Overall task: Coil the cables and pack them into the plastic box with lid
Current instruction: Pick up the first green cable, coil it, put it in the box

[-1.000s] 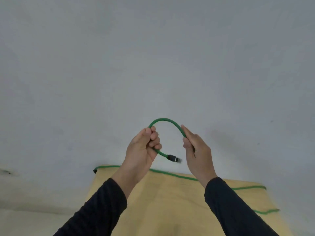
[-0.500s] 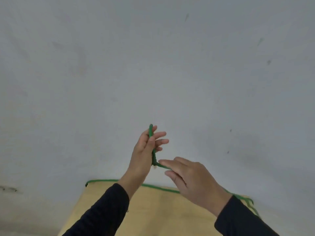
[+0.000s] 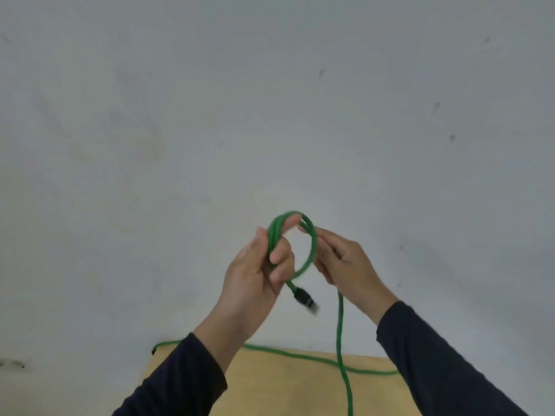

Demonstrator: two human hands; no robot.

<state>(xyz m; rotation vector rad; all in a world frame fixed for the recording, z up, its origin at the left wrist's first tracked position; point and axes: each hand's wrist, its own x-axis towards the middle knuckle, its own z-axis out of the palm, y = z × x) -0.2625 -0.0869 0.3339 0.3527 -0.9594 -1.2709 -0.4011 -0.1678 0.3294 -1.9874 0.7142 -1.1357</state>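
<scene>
The black plug (image 3: 304,299) at the end of the green braided cable (image 3: 312,250) is smeared by motion, so its type cannot be told. Part of that cable's loop is buried in the curled fingers of the left hand (image 3: 255,277), and another stretch passes behind the right hand (image 3: 345,262). The hanging run of cable drops out of sight at the near edge. The pale wooden table (image 3: 270,385) is cut off there too, and both dark sleeves (image 3: 435,364) cover much of it.
</scene>
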